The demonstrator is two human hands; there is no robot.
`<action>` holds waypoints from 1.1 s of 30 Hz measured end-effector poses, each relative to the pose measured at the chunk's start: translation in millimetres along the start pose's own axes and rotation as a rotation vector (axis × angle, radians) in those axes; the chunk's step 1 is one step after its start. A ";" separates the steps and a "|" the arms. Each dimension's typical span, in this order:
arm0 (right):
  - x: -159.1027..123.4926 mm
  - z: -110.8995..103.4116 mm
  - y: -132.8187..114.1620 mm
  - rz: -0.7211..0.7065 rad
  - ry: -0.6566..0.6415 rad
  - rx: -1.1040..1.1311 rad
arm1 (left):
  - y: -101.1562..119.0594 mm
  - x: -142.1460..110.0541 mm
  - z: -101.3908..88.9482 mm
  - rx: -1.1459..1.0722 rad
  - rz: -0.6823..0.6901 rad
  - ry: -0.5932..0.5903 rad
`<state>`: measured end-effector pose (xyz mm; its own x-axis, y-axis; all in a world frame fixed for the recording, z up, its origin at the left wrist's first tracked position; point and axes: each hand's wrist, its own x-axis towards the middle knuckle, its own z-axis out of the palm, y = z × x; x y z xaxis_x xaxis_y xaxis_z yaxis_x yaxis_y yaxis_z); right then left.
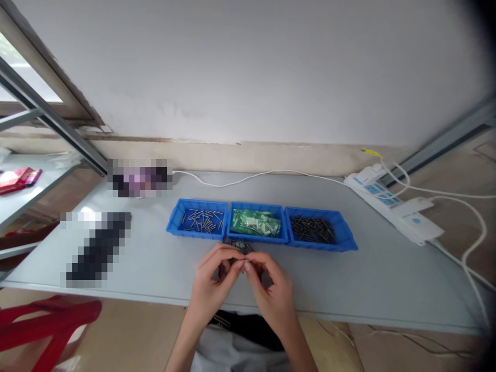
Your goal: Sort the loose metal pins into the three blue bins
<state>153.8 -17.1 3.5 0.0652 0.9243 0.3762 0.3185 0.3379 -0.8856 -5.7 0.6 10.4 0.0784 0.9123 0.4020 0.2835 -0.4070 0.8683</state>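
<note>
My left hand (215,276) and my right hand (271,281) meet over the front of the table, thumbs and fingertips pinched together. Between them is a tiny, shiny metallic piece (245,262), too small and covered to name. Just behind my fingers lies a small pile of dark metal pins (241,246), partly hidden by the hands. Beyond it three blue bins stand in a row: the left bin (197,235) has thin silvery pins (205,222), the middle bin (258,238) has small pieces in green plastic (253,221), and the right bin (346,237) has dark pins (312,230).
A white power strip (391,206) with plugs and cables lies at the table's right. One white cable (232,185) runs along the back to a blurred-out item (141,181). Another blurred dark object (98,248) lies at left. A red stool (50,320) stands below left.
</note>
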 end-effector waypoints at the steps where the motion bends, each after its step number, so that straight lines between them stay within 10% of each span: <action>1: 0.0 0.0 -0.1 -0.021 0.012 -0.003 | -0.6 -0.3 0.6 0.013 0.006 0.004; 10: 2.2 2.0 -3.9 -0.131 0.148 -0.097 | -3.9 -1.7 1.4 0.110 0.061 -0.024; 33: -3.3 -16.1 2.5 0.103 -0.030 -0.002 | -5.5 -0.8 5.0 0.011 -0.166 0.042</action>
<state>169.5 -22.2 4.4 0.0698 0.9589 0.2751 0.3138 0.2406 -0.9185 -2.6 2.4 3.8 -0.0108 0.9642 0.2650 0.2999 -0.2497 0.9207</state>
